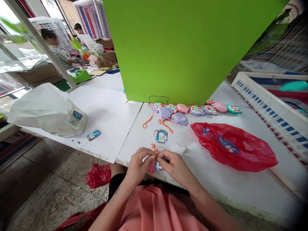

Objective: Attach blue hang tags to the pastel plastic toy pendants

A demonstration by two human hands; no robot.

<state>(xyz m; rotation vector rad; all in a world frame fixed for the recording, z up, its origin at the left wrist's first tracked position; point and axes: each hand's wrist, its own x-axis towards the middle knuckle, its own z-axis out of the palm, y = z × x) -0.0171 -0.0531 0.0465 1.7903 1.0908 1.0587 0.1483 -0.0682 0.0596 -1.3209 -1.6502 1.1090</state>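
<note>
My left hand (139,163) and my right hand (173,163) meet at the near edge of the white table (240,183), fingers pinched together. Between them sit a small pink toy (152,166), a blue-and-white tag (158,165) and an orange loop (154,147). Just beyond lies a small stack of blue tags (161,135). Loose orange loops (147,122) lie further back. A row of small purple, pink and teal toys (196,110) lines the foot of the green board (187,48).
A red plastic bag (235,146) lies at my right, a white feather piece (190,149) beside it. A white bag (47,109) and one loose tag (93,135) sit at left. A white crate (271,106) stands at right. Other people work far left.
</note>
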